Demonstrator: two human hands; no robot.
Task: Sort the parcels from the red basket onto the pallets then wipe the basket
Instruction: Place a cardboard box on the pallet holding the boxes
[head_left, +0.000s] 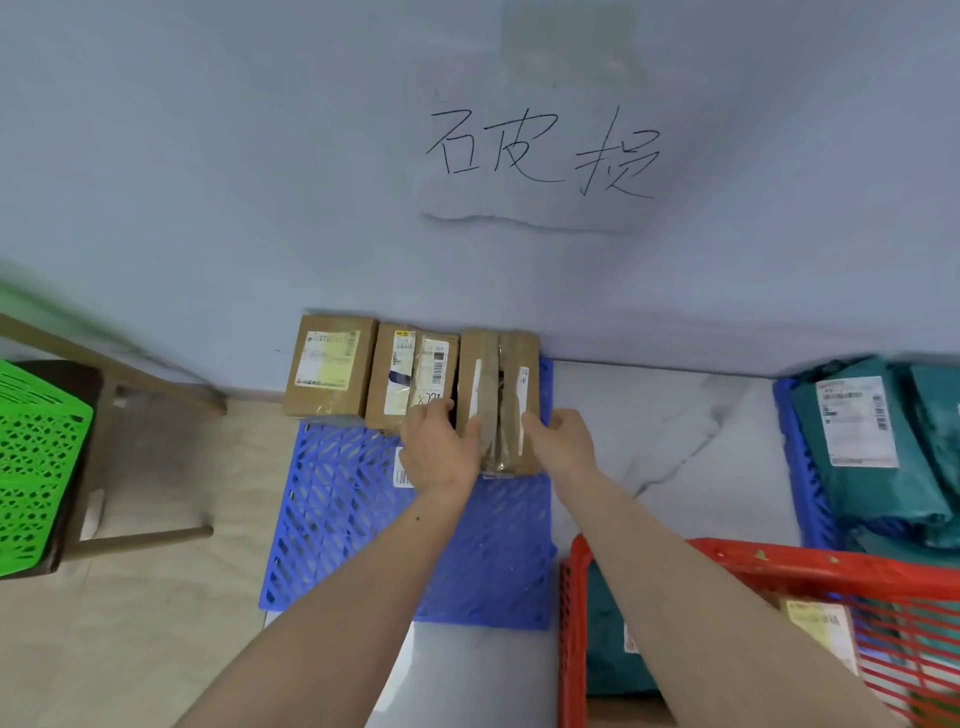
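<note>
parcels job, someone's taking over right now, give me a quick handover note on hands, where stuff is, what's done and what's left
Left hand and right hand both grip the taped cardboard box, setting it at the right end of the row against the wall.
Done: two cardboard boxes stand on the near blue pallet; teal mailer bags lie on the right blue pallet.
Left: the red basket holds a teal bag and at least one labelled box; sort these, then wipe the basket. No cloth in view.
</note>
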